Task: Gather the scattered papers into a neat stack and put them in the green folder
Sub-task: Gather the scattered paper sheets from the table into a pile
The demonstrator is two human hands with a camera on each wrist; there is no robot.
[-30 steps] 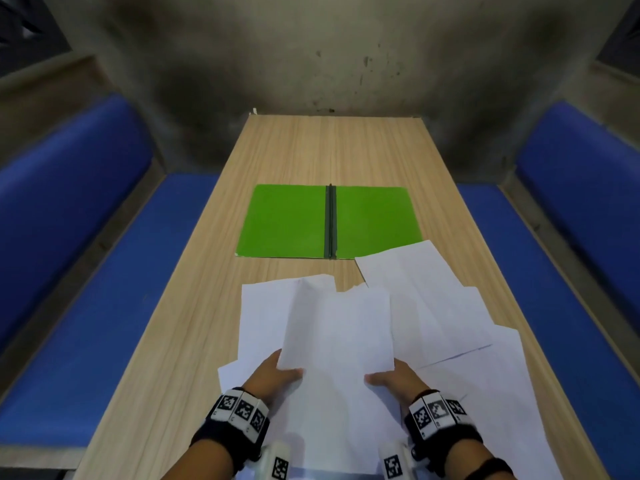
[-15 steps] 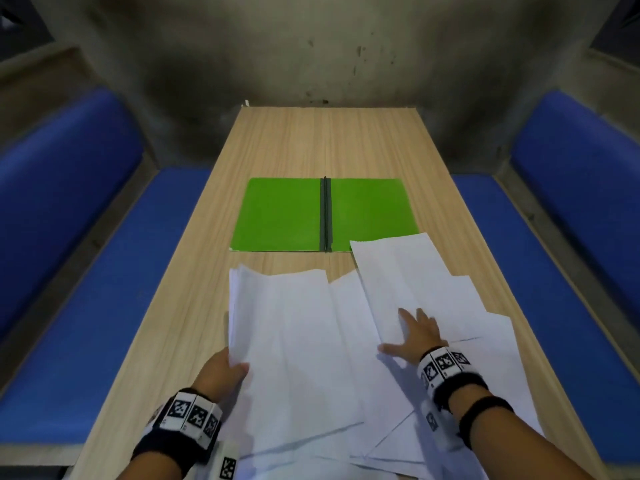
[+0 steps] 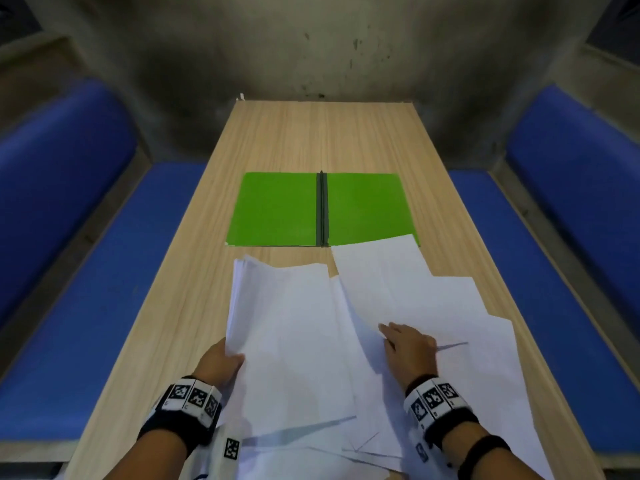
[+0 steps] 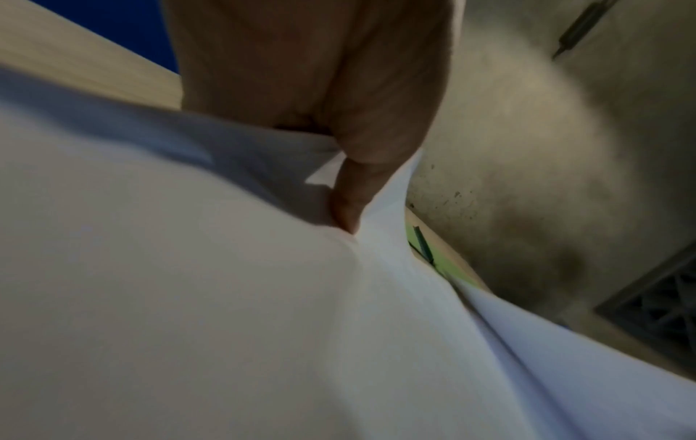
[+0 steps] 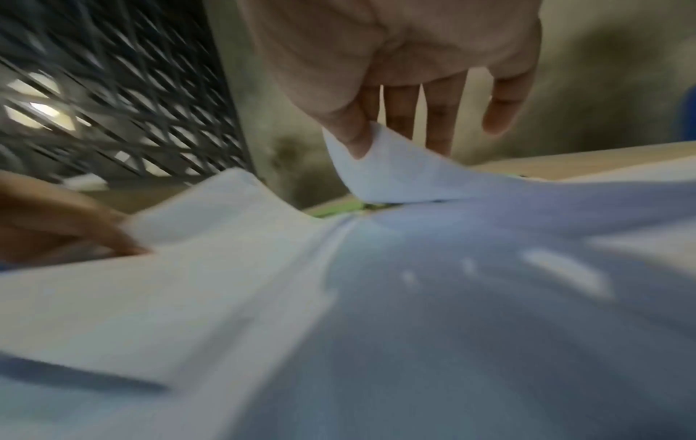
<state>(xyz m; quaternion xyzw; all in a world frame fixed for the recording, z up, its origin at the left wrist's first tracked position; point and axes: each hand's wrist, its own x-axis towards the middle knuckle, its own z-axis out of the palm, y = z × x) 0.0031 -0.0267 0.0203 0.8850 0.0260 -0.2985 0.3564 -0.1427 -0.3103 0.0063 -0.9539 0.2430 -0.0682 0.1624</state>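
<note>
A: What does each grip hold?

B: The left hand [image 3: 221,363] pinches the near-left edge of a gathered sheaf of papers [image 3: 291,327], thumb on top, fingers curled underneath; the left wrist view shows the thumb [image 4: 354,190] pressing a crease into the sheets. The right hand [image 3: 410,351] has a narrow grip on the curled corner of a single sheet [image 3: 381,282], thumb [image 5: 350,131] under the corner, the other fingers straight and pointing down at the pile.

A: And the pose of the arms?

B: Both forearms reach forward from the near edge of the desk [image 3: 322,133], each wrist wrapped in a black band carrying square printed markers.

A: What differs from half a second ago?

B: Then the right palm lay flat on the spread sheets farther right; now it has drawn inward and is lifting that sheet's edge, which bows upward. The left hand keeps its hold on the sheaf, which has risen a little.

A: Materials, outward from the hands?

B: Thin white paper, limp and overlapping, fanned out right of the right hand. Beyond both grips lies the green folder [image 3: 277,209], open flat, matte, with a dark spine strip; one sheet's far corner overlaps its right half. The desk is pale wood-grain laminate, flanked by blue padded benches [image 3: 69,209].
</note>
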